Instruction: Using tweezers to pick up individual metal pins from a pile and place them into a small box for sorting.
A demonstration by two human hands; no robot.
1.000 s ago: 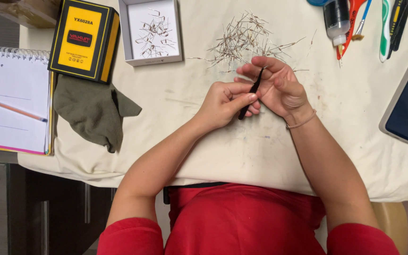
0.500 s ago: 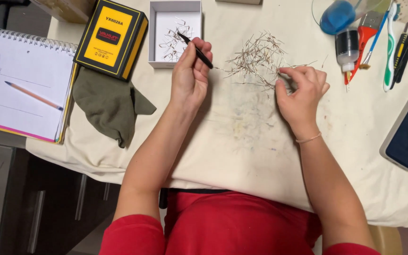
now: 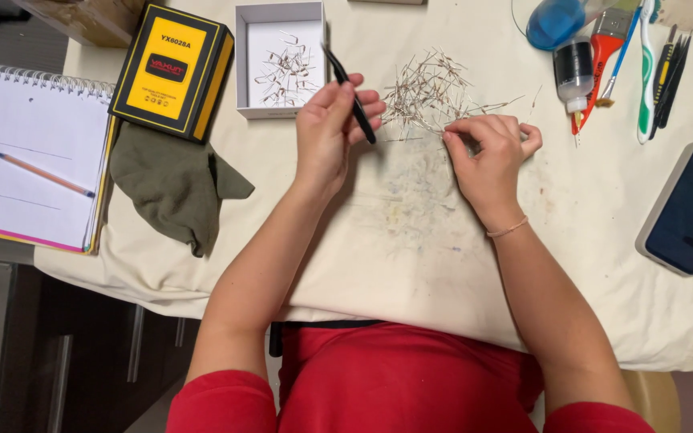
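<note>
Most wire bits (image 3: pixel 431 92) remain piled; few fill the white box (image 3: pixel 282 108). Your left grip (image 3: pixel 332 128) pinches black tweezers (image 3: pixel 349 95); right grip (image 3: pixel 487 148) curls onto the pile.

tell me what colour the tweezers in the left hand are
Black, clearest in the head view: tweezers in the left hand.

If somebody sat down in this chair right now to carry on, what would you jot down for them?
Left hand: holds black tweezers, tip over the small white box.
Right hand: fingers resting at the edge of the loose pile of thin wire parts on the cloth-covered table.
Done: a small cluster of the parts already lies in the box.
Left: most parts are still in the pile on the cloth.
Nearby: yellow and black case, green rag, notebook with pencil, phone.
</note>
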